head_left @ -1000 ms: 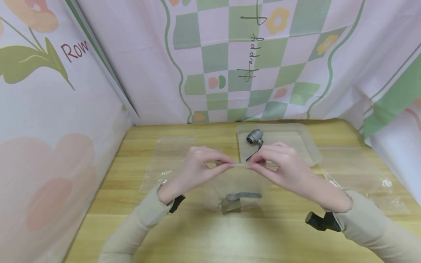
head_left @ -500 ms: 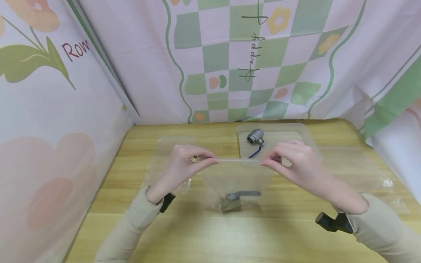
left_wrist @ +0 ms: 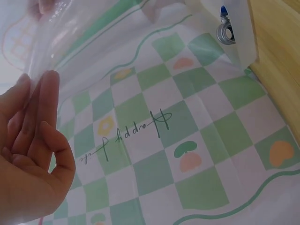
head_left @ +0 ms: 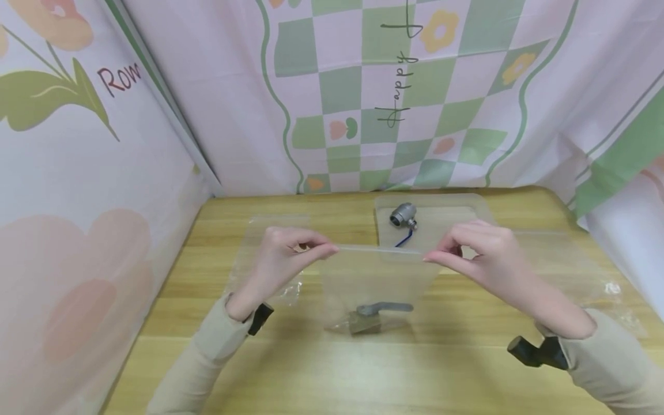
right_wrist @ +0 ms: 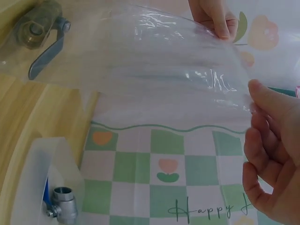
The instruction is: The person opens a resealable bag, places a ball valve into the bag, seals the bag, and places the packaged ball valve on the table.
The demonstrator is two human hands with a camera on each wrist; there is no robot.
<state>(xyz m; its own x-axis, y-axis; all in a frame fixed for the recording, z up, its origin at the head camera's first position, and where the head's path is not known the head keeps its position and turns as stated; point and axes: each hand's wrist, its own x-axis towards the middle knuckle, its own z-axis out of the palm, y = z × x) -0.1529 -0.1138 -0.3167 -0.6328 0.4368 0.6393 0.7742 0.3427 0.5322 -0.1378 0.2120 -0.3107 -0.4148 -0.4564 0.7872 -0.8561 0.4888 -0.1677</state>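
Observation:
A clear plastic zip bag (head_left: 381,276) hangs stretched between both hands in the head view. My left hand (head_left: 290,253) pinches the left end of its top edge between thumb and fingers. The right end of that edge is pinched by my right hand (head_left: 482,259). At the bag's bottom lies a ball valve (head_left: 365,321) with a grey lever handle (head_left: 386,306), seen through the plastic. The right wrist view shows the same valve (right_wrist: 40,28) inside the bag, its lever (right_wrist: 47,61) pointing off to one side.
Behind the hands a translucent plastic tray (head_left: 467,202) holds another metal ball valve (head_left: 403,215) with a blue lever. Flat clear bags lie on the wooden table, one bag (head_left: 254,236) at left and another bag (head_left: 560,259) at right. A printed curtain (head_left: 332,86) closes off the back.
Both hands have slid apart along the bag's top edge, left hand leftward and right hand rightward. The edge is now drawn out wide, and the valve stays at the bag's bottom.

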